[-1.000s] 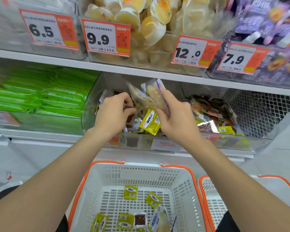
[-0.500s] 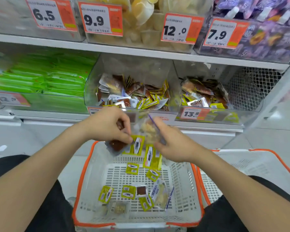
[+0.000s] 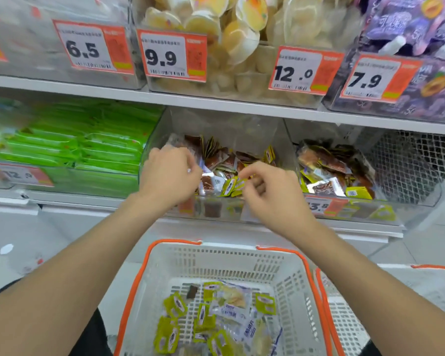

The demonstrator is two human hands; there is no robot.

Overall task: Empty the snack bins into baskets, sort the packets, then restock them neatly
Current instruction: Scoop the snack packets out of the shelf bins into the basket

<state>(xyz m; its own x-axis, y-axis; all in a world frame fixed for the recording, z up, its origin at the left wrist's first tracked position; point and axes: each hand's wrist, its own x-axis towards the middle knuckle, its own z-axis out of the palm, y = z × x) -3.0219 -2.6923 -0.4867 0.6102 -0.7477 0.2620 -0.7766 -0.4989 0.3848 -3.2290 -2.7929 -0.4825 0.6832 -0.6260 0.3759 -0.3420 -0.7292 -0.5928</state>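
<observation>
My left hand [image 3: 170, 173] and my right hand [image 3: 272, 194] both reach into the middle clear bin [image 3: 224, 124] on the lower shelf. Brown and yellow snack packets [image 3: 224, 160] fill that bin. The left hand's fingers curl down into the packets at the bin's left side; whether they grip any is hidden. Thumb and fingers of the right hand pinch a small yellow packet [image 3: 233, 185] at the bin's front. Below, a white basket with an orange rim [image 3: 216, 263] holds several yellow and clear packets [image 3: 211, 319].
A second white basket [image 3: 344, 319] stands at the right. Right of the middle bin, another clear bin [image 3: 329, 170] holds similar packets beside a wire mesh end panel [image 3: 409, 165]. A bin of green packets [image 3: 75, 150] sits left. Upper-shelf bins carry price tags [image 3: 172, 56].
Both hands were over the basket with packets; those packets now lie in the basket. The hands have risen back into the middle bin, and the view has tilted up.
</observation>
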